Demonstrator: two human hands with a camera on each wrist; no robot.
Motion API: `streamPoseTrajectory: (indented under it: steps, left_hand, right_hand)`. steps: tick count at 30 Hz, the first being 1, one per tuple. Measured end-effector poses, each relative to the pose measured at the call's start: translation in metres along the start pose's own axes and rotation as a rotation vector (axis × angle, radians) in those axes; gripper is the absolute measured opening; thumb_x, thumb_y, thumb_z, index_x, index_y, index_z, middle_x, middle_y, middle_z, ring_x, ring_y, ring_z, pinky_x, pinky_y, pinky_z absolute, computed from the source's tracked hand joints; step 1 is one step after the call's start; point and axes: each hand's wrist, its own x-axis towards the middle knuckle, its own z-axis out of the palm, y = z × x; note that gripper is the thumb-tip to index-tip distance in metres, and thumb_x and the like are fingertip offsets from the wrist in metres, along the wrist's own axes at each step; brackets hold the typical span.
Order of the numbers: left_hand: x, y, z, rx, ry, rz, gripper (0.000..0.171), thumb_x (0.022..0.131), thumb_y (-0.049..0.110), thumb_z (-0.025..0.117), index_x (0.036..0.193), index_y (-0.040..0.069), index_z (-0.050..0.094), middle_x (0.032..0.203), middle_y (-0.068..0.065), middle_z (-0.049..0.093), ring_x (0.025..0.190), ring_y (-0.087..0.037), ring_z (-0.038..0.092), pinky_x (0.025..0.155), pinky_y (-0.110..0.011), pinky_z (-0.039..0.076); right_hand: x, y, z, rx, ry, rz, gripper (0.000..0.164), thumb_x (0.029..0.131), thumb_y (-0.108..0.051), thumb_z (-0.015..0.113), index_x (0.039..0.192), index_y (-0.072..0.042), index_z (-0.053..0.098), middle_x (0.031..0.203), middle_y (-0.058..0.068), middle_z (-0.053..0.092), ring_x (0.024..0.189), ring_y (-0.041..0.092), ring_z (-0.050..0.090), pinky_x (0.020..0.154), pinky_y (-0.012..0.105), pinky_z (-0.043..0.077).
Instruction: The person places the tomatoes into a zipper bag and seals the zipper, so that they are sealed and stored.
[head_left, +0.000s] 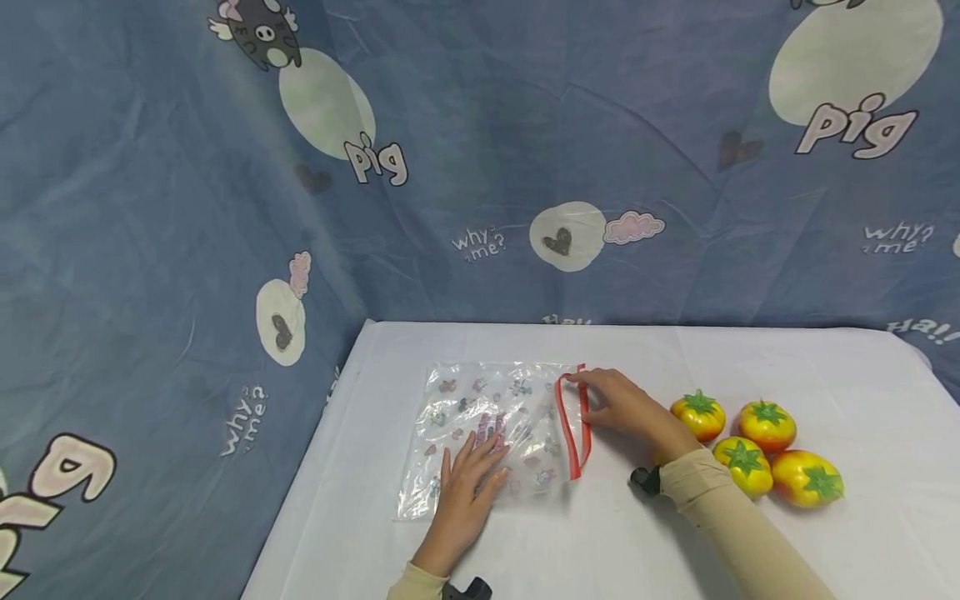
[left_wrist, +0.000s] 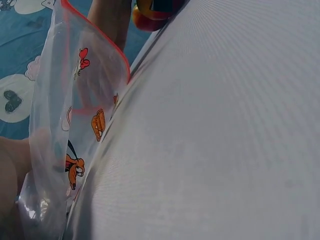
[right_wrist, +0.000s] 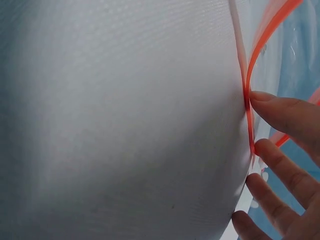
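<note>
A clear plastic zip bag with small printed cartoon figures lies flat on the white table, its red-edged mouth toward the right. The two red strips stand apart, so the mouth gapes. Fingers spread and straight, my left hand rests on the bag's near-left part; in the left wrist view the clear film covers part of that hand. My right hand is at the mouth. In the right wrist view its spread fingertips and thumb touch the lower red strip, while the other strip curves away.
Several yellow-red tomatoes with green leafy tops sit to the right, beside my right forearm; one is mostly hidden behind the wrist. Black wrist cameras sit at both cuffs. A blue patterned cloth hangs behind and left of the table.
</note>
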Motion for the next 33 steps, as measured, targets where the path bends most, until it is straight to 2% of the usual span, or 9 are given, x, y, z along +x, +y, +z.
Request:
streamPoseTrajectory:
  steps: [11,20,23,27,33]
  left_hand:
    - [0.004,0.002,-0.006,-0.059,0.032,0.013,0.042,0.094,0.028,0.074,0.129,0.006,0.069,0.14,-0.013,0.066,0.144,-0.046,0.045,0.121,-0.081,0.003]
    - [0.008,0.014,-0.018,-0.044,0.026,-0.021,0.045,0.09,0.028,0.079,0.129,0.009,0.069,0.131,-0.01,0.071,0.131,-0.037,0.06,0.122,-0.08,0.008]
    - [0.008,0.02,-0.021,-0.053,0.022,-0.031,0.045,0.089,0.026,0.08,0.13,0.01,0.069,0.13,-0.01,0.07,0.128,-0.035,0.062,0.124,-0.072,0.023]
    - [0.009,0.029,-0.022,-0.08,0.006,-0.045,0.047,0.09,0.027,0.08,0.133,0.014,0.068,0.134,-0.009,0.069,0.13,-0.032,0.062,0.116,-0.06,0.046]
    - [0.015,0.051,-0.019,-0.054,-0.002,0.008,0.044,0.09,0.024,0.08,0.131,0.016,0.069,0.135,-0.008,0.068,0.129,-0.031,0.062,0.111,-0.056,0.051]
  right_hand:
    - [0.0,-0.001,0.0,0.013,-0.011,0.002,0.064,0.088,-0.01,0.081,0.147,-0.008,0.056,0.13,0.016,0.067,0.132,0.041,0.052,0.117,0.062,0.042]
    - [0.001,-0.001,0.0,0.012,-0.017,0.025,0.065,0.088,-0.011,0.081,0.148,-0.009,0.055,0.133,0.016,0.066,0.136,0.043,0.05,0.119,0.064,0.039]
    - [0.001,-0.001,-0.001,0.013,-0.023,0.051,0.065,0.088,-0.011,0.081,0.148,-0.01,0.056,0.137,0.016,0.064,0.138,0.043,0.049,0.121,0.064,0.038]
    - [0.002,-0.001,-0.001,0.012,-0.03,0.073,0.065,0.088,-0.011,0.081,0.148,-0.011,0.056,0.14,0.017,0.063,0.139,0.043,0.048,0.121,0.064,0.037]
    - [0.001,-0.003,0.0,0.006,-0.034,0.077,0.066,0.088,-0.012,0.082,0.148,-0.01,0.056,0.141,0.017,0.063,0.14,0.044,0.048,0.121,0.064,0.037]
